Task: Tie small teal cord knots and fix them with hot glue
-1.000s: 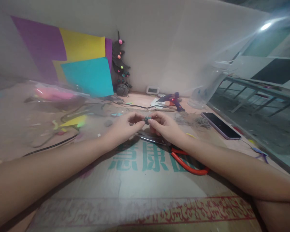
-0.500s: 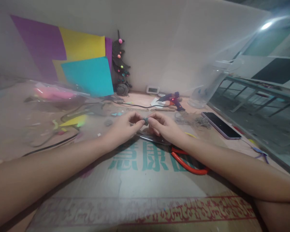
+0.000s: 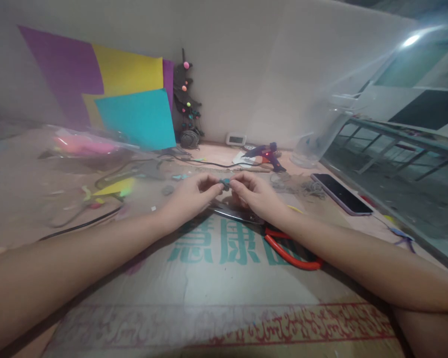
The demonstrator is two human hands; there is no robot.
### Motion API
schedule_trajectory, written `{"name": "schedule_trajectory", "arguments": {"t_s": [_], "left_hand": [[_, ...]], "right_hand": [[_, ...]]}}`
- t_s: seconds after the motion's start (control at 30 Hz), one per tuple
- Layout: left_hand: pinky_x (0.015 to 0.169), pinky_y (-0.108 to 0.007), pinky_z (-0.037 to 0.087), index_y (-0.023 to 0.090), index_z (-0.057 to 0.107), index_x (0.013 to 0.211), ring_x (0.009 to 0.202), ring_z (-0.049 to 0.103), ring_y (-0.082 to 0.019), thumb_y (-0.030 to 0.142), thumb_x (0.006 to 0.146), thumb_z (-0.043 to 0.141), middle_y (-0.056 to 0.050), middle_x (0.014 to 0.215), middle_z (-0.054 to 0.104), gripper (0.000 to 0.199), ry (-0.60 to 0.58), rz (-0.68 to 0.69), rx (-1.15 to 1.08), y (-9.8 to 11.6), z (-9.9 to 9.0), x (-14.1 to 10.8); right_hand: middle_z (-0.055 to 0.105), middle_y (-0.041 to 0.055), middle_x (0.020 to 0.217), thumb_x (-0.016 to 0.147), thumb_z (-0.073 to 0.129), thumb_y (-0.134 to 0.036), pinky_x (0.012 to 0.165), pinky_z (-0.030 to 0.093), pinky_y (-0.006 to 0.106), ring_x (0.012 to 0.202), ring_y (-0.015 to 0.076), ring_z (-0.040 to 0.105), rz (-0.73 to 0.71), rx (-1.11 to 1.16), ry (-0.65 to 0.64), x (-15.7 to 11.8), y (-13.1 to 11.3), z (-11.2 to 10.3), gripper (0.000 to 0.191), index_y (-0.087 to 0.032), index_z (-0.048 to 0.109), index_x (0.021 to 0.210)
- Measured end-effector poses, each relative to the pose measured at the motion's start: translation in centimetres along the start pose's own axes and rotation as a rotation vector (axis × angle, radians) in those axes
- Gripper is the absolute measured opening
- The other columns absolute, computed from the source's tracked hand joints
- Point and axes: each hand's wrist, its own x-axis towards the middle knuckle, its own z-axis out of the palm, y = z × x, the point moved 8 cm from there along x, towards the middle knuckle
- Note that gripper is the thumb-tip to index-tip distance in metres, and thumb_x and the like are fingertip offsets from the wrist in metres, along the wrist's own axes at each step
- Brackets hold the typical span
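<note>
Between my fingertips, at the middle of the view, is a small grey and teal piece (image 3: pixel 226 184), seemingly yarn or felt; its exact kind is too small to tell. My left hand (image 3: pixel 198 195) pinches it from the left with thumb and forefinger. From the right, my right hand (image 3: pixel 256 195) pinches its other side. Just beneath both hands lie red-handled scissors (image 3: pixel 293 258), with the blades partly hidden by my right hand and forearm. The scissors rest on a printed board (image 3: pixel 209 288) with green characters.
A glue gun (image 3: pixel 267 155) with a red light stands at the back, near a small white clock (image 3: pixel 236 139). A phone (image 3: pixel 341 194) lies at right, beside grey yarn scraps (image 3: pixel 311 187). A dark cable (image 3: pixel 82 223) crosses the left. Coloured sheets (image 3: pixel 138 119) lean on the wall.
The small piece has turned slightly between my fingertips, so more of its teal part shows. Both hands keep nearly the same place.
</note>
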Motion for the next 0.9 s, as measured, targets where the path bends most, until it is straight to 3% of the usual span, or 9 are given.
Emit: {"name": "schedule_trajectory", "arguments": {"t_s": [0.2,0.33,0.4,0.53,0.7,0.9], "left_hand": [[0.062,-0.025,0.044,0.018,0.059,0.077,0.071,0.060,-0.016,0.028,0.084,0.058,-0.001,0.076,0.064,0.013,0.065,0.008,-0.009,0.3,-0.7,0.2],[0.064,-0.026,0.044,0.017,0.059,0.077,0.074,0.061,-0.017,0.028,0.084,0.058,-0.001,0.078,0.064,0.012,0.075,0.000,-0.008,0.1,-0.8,0.3],[0.064,-0.027,0.043,0.017,0.058,0.077,0.073,0.060,-0.017,0.028,0.084,0.058,-0.001,0.077,0.064,0.013,0.066,-0.008,0.002,0.0,-0.7,0.2],[0.062,-0.026,0.043,0.018,0.059,0.078,0.073,0.060,-0.017,0.030,0.084,0.058,-0.001,0.076,0.065,0.013,0.012,-0.007,0.011,-0.1,-0.2,0.1],[0.059,-0.026,0.043,0.018,0.059,0.076,0.071,0.060,-0.017,0.029,0.084,0.059,-0.001,0.073,0.065,0.013,0.009,-0.003,0.012,0.0,0.0,0.1],[0.056,-0.024,0.043,0.018,0.060,0.081,0.076,0.063,-0.019,0.031,0.084,0.059,-0.003,0.078,0.067,0.014,0.016,0.005,0.004,-0.2,-0.1,0.1]], "right_hand": [[0.058,-0.0029,0.074,0.080,0.067,-0.033,0.053,0.043,0.024,0.058,0.0117,0.056,-0.049,-0.201,0.024,0.3,-0.4,-1.2,0.030,-0.020,0.053,0.103],[0.061,0.0001,0.074,0.085,0.062,-0.027,0.061,0.042,0.026,0.065,0.0128,0.054,-0.224,-0.462,0.093,-0.2,-2.5,-1.6,0.008,-0.019,0.061,0.087],[0.063,0.0015,0.074,0.088,0.059,-0.027,0.060,0.040,0.026,0.065,0.0133,0.053,-0.277,-0.528,0.103,-0.6,-3.4,-1.4,0.011,-0.019,0.062,0.082],[0.065,0.0023,0.075,0.090,0.057,-0.029,0.062,0.039,0.027,0.067,0.0142,0.054,-0.324,-0.538,0.138,-1.1,-4.6,-1.4,0.014,-0.018,0.064,0.083],[0.061,-0.0001,0.067,0.090,0.055,-0.028,0.060,0.037,0.026,0.062,0.0131,0.050,-0.291,-0.509,0.175,-1.0,-4.3,-1.9,0.018,-0.019,0.061,0.076],[0.066,0.0035,0.075,0.092,0.052,-0.030,0.065,0.038,0.027,0.069,0.0151,0.056,-0.314,-0.614,-0.019,-0.6,-4.9,-0.8,0.025,-0.018,0.065,0.076]]}}
